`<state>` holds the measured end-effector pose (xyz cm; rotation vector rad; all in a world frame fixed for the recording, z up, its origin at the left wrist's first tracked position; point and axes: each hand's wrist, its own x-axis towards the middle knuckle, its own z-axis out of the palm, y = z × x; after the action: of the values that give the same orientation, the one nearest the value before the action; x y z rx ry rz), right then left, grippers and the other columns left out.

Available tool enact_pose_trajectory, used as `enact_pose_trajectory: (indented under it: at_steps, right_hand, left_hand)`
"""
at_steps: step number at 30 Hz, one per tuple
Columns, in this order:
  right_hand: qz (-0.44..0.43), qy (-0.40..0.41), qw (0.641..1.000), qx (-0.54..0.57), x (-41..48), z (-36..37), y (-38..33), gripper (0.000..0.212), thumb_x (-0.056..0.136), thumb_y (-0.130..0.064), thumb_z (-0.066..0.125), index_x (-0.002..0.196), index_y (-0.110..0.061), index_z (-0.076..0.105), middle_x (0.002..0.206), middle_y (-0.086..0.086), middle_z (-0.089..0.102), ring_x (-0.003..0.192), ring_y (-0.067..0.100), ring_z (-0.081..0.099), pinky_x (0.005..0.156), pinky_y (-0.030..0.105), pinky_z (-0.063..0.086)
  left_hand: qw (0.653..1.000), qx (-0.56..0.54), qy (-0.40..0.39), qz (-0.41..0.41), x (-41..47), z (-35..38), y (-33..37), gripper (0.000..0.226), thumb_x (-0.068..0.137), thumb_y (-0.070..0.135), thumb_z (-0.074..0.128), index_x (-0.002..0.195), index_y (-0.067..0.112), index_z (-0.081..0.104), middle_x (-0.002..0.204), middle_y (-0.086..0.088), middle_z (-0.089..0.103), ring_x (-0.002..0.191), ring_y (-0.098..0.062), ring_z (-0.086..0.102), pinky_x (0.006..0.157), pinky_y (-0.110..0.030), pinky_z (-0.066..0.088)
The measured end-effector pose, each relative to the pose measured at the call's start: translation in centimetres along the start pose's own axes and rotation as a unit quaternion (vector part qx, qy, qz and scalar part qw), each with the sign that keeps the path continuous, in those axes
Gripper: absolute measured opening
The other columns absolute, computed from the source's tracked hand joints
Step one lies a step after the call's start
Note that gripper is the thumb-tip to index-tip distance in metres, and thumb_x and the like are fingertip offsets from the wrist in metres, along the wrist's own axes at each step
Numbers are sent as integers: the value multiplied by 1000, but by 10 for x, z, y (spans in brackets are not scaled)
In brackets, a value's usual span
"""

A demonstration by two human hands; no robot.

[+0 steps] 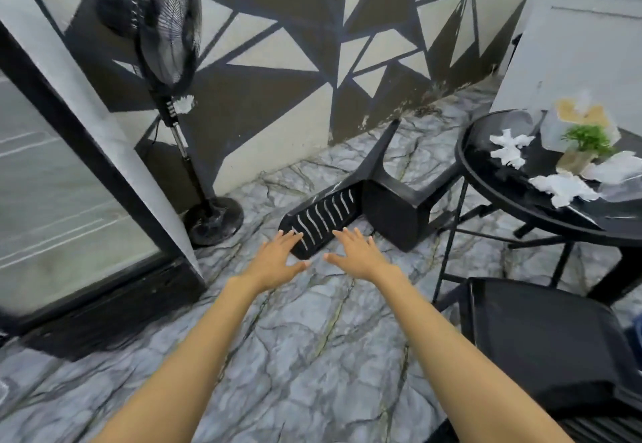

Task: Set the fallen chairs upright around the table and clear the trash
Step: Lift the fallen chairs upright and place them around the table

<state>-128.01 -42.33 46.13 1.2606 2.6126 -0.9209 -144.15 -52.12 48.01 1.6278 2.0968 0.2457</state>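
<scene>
Black slatted plastic chair [361, 209] on its side, legs outward.

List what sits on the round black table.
Crumpled white tissues, a small green plant and a clear box. The plant covers part of the box; the table runs out of frame at right.
</scene>
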Motion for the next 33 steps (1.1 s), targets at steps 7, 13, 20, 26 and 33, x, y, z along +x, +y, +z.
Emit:
enact_pose_trajectory:
  at_steps: [7,13,20,26,33]
  right_hand:
    - [41,16,999,26,83,-12,-22,69,94,-51,40,150,-19,14,161,6,5,148,24,-3,118,48,-1]
    - [111,62,988,84,140,-1,-34,69,93,-52,43,149,-20,18,160,6,7,148,24,-2,118,48,-1]
    - [189,90,967,142,192,33,-49,64,95,-47,41,148,-17,21,160,6,10,148,23,2,118,47,4]
    - [204,115,954,186,251,49,-42,63,94,-48,43,146,-16,27,158,7,18,148,24,6,119,47,9]
    - [199,155,940,229,326,77,-25,62,93,-46,47,143,-14,32,154,9,27,147,24,12,118,49,14]
  left_hand:
    - [999,27,-27,31,87,-49,-62,69,90,45,48,147,18,19,158,-5,15,148,-22,4,119,-47,9]
    - [991,45,-74,98,163,-83,-111,68,91,46,46,147,19,18,158,-3,14,148,-21,3,120,-43,8]
    - [979,66,-137,136,228,-106,-164,66,92,44,46,147,20,20,159,-3,13,148,-21,1,118,-39,7]
    - [973,63,-156,155,287,-103,-194,69,89,49,48,145,18,24,157,-5,19,146,-21,11,116,-36,13]
    - [970,65,-170,162,356,-79,-237,65,91,42,49,146,18,24,158,-4,16,148,-19,1,118,-40,7]
